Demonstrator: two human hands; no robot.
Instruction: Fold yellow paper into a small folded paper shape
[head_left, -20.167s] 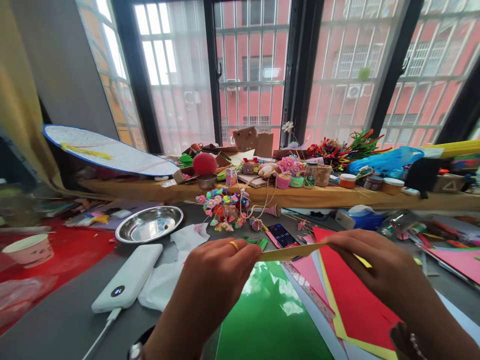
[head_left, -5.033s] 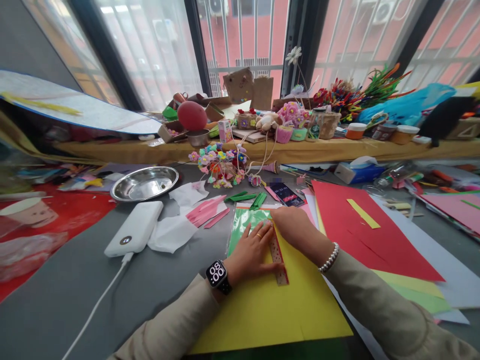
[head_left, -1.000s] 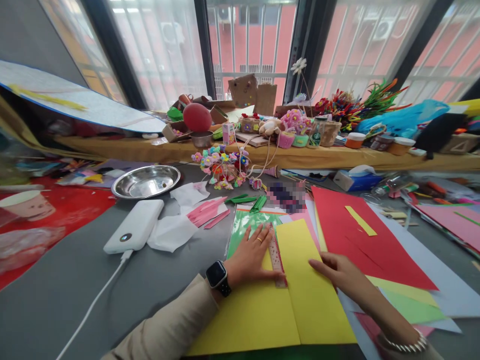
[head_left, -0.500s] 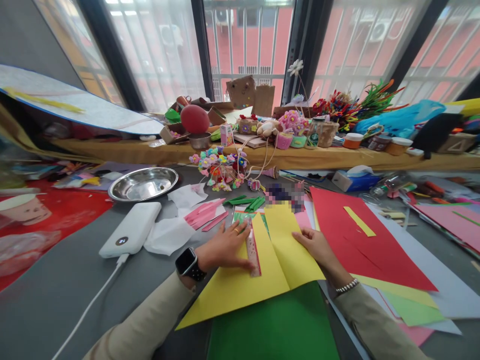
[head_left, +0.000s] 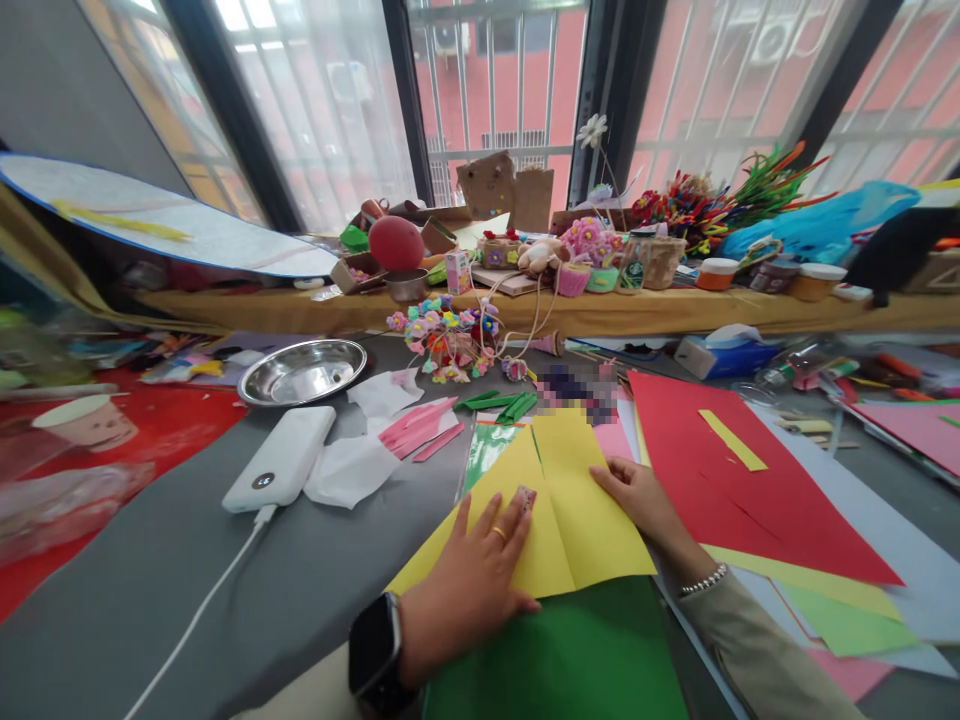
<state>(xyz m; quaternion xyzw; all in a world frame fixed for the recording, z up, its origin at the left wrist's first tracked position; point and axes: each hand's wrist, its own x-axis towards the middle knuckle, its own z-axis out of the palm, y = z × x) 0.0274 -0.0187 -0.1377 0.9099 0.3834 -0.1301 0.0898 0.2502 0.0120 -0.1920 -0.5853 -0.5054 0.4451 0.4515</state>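
Observation:
My left hand (head_left: 476,560) lies flat, fingers stretched out, on the left half of a sheet of yellow paper (head_left: 607,525). Beyond its fingertips shows the end of a pink-patterned strip like a ruler (head_left: 527,495); the rest of the strip is hidden by the hand. The sheet has a crease down its middle and a slit at the top, and its right part rises slightly. With thumb and fingers, my right hand (head_left: 637,492) pinches its right edge. Beneath the sheet lies a dark green board or sheet (head_left: 570,660).
At left are a white power bank (head_left: 281,460) with a cable, white and pink paper scraps (head_left: 420,425) and a steel dish (head_left: 300,372). Red paper (head_left: 750,480) with a yellow strip lies at right. Craft flowers (head_left: 446,335) and a crowded ledge (head_left: 330,312) stand behind.
My left hand has moved down and toward me over the yellow paper, and now covers most of the patterned strip. My right hand keeps its hold on the edge. The view shifted slightly.

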